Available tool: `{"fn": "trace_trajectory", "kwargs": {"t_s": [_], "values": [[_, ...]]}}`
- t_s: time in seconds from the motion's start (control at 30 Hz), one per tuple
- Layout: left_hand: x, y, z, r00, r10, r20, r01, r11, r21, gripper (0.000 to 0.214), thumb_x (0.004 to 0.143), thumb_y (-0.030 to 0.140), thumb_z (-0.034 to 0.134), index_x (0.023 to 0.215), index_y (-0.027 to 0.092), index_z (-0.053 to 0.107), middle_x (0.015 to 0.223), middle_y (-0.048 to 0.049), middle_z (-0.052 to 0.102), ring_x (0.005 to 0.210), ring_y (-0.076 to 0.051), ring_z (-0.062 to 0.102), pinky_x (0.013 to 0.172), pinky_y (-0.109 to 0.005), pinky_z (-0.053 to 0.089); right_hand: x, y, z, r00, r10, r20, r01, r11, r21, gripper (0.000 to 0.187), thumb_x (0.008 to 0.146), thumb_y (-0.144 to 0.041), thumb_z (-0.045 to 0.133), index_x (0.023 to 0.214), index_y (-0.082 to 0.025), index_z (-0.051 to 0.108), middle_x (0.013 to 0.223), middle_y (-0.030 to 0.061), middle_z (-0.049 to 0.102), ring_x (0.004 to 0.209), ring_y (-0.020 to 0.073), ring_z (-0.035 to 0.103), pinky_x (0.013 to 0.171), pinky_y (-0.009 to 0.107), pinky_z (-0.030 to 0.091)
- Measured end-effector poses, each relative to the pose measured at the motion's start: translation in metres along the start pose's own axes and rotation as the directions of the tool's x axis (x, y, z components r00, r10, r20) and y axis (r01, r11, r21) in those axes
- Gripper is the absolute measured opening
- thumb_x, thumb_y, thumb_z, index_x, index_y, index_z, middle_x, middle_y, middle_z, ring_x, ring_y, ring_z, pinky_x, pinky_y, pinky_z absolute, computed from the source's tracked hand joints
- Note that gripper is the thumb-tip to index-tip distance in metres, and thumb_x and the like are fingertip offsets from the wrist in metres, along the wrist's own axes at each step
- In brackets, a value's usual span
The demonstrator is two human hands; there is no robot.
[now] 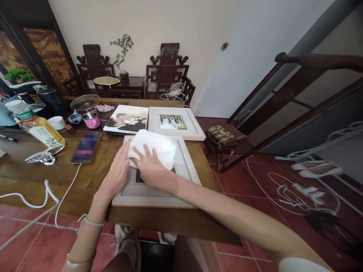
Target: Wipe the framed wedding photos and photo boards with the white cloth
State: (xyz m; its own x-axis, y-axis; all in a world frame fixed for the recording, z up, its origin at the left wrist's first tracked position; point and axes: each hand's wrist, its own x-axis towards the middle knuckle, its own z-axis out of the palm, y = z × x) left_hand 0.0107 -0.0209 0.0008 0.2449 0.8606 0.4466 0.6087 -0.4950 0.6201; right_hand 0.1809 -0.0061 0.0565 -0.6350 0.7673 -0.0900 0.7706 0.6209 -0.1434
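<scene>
A framed picture [185, 166] with a pale wood border lies flat at the table's near right corner. Over its upper part is a folded white cloth [154, 141]. My right hand [151, 166] lies on the cloth with its fingers spread, covering part of the photo in the middle. At the frame's left edge rests my left hand [117, 172], its fingers stretched out alongside the border and close to the cloth. Touching the far side is a second framed photo [171, 121]. Left of that one sits a stack with a printed picture [129, 119] on top.
On the wooden table [93, 175] stand a bottle of yellow liquid [42, 130], a pink mug [91, 120], a clear hair claw [45, 155] and a phone [86, 147] with a white cable. A dark chair [283, 83] and a plaid bag [222, 134] are to the right.
</scene>
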Motion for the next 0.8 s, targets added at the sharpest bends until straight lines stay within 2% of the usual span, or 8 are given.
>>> {"fn": "trace_trajectory", "kwargs": {"t_s": [0.1, 0.27, 0.37, 0.47, 0.57, 0.67, 0.73, 0.8], "values": [[0.000, 0.000, 0.001, 0.999, -0.003, -0.052, 0.002, 1.000, -0.022, 0.067, 0.103, 0.056, 0.014, 0.158, 0.018, 0.022, 0.163, -0.0131, 0.028, 0.150, -0.025, 0.027, 0.123, -0.045, 0.020, -0.016, -0.021, 0.000, 0.995, -0.093, 0.032, 0.093, 0.996, -0.007, 0.059, 0.087, -0.006, 0.045, 0.145, -0.014, 0.049, 0.163, 0.0145, 0.023, 0.145, 0.0514, 0.017, 0.111, 0.072, 0.026], [-0.002, 0.002, 0.002, 1.000, 0.026, 0.012, -0.025, 0.999, -0.034, 0.074, 0.101, 0.063, 0.014, 0.158, 0.017, 0.022, 0.163, -0.0134, 0.027, 0.150, -0.027, 0.027, 0.123, -0.045, 0.020, -0.055, -0.026, -0.005, 0.962, -0.235, 0.139, 0.231, 0.972, 0.043, 0.060, 0.084, -0.008, 0.052, 0.142, -0.018, 0.054, 0.165, 0.0104, 0.018, 0.147, 0.0492, 0.014, 0.115, 0.070, 0.022], [-0.002, 0.002, 0.004, 0.998, -0.009, 0.064, 0.007, 1.000, 0.026, 0.067, 0.103, 0.057, 0.019, 0.157, 0.018, 0.026, 0.162, -0.0127, 0.029, 0.150, -0.026, 0.026, 0.123, -0.046, 0.020, -0.071, -0.018, -0.008, 0.945, -0.230, 0.234, 0.218, 0.973, 0.078, 0.061, 0.080, -0.005, 0.053, 0.138, -0.021, 0.059, 0.164, 0.0071, 0.022, 0.148, 0.0462, 0.013, 0.116, 0.069, 0.020], [-0.002, 0.001, 0.007, 0.992, -0.062, 0.113, 0.049, 0.992, 0.115, 0.058, 0.104, 0.048, 0.025, 0.154, 0.019, 0.035, 0.161, -0.0122, 0.033, 0.151, -0.026, 0.024, 0.123, -0.048, 0.021, -0.087, -0.006, -0.011, 0.945, -0.151, 0.289, 0.127, 0.987, 0.100, 0.065, 0.075, 0.000, 0.052, 0.136, -0.021, 0.062, 0.162, 0.0058, 0.028, 0.148, 0.0442, 0.016, 0.117, 0.068, 0.019], [-0.002, 0.003, 0.009, 0.986, -0.075, 0.152, 0.046, 0.981, 0.188, 0.053, 0.104, 0.044, 0.032, 0.149, 0.018, 0.043, 0.159, -0.0135, 0.036, 0.150, -0.028, 0.026, 0.121, -0.052, 0.025, -0.105, 0.014, -0.015, 0.969, -0.080, 0.234, 0.056, 0.993, 0.108, 0.063, 0.072, 0.003, 0.048, 0.127, -0.019, 0.068, 0.158, 0.0063, 0.037, 0.148, 0.0426, 0.022, 0.117, 0.065, 0.023], [-0.001, 0.006, 0.010, 0.977, -0.070, 0.203, 0.021, 0.972, 0.232, 0.049, 0.102, 0.039, 0.040, 0.146, 0.019, 0.046, 0.156, -0.0133, 0.041, 0.147, -0.027, 0.032, 0.118, -0.052, 0.030, -0.119, 0.044, -0.025, 0.986, -0.007, 0.164, -0.016, 0.990, 0.139, 0.066, 0.070, 0.004, 0.043, 0.124, -0.021, 0.069, 0.146, 0.0103, 0.055, 0.134, 0.0363, 0.049, 0.108, 0.054, 0.042], [0.000, 0.006, 0.010, 0.973, -0.062, 0.221, 0.007, 0.970, 0.242, 0.046, 0.102, 0.037, 0.042, 0.144, 0.020, 0.049, 0.153, -0.0123, 0.045, 0.145, -0.027, 0.037, 0.117, -0.051, 0.033, -0.120, 0.065, -0.035, 0.998, 0.052, 0.032, -0.057, 0.979, 0.195, 0.063, 0.073, 0.002, 0.041, 0.125, -0.022, 0.068, 0.127, 0.0100, 0.068, 0.111, 0.0286, 0.066, 0.094, 0.043, 0.052], [0.001, 0.005, 0.011, 0.975, -0.055, 0.217, 0.001, 0.971, 0.241, 0.044, 0.102, 0.035, 0.042, 0.141, 0.020, 0.052, 0.151, -0.0118, 0.048, 0.144, -0.027, 0.039, 0.117, -0.051, 0.034, -0.112, 0.082, -0.045, 0.972, 0.136, -0.193, -0.091, 0.970, 0.227, 0.052, 0.078, -0.004, 0.042, 0.122, -0.020, 0.065, 0.106, 0.0075, 0.074, 0.090, 0.0248, 0.069, 0.083, 0.039, 0.055]]}}
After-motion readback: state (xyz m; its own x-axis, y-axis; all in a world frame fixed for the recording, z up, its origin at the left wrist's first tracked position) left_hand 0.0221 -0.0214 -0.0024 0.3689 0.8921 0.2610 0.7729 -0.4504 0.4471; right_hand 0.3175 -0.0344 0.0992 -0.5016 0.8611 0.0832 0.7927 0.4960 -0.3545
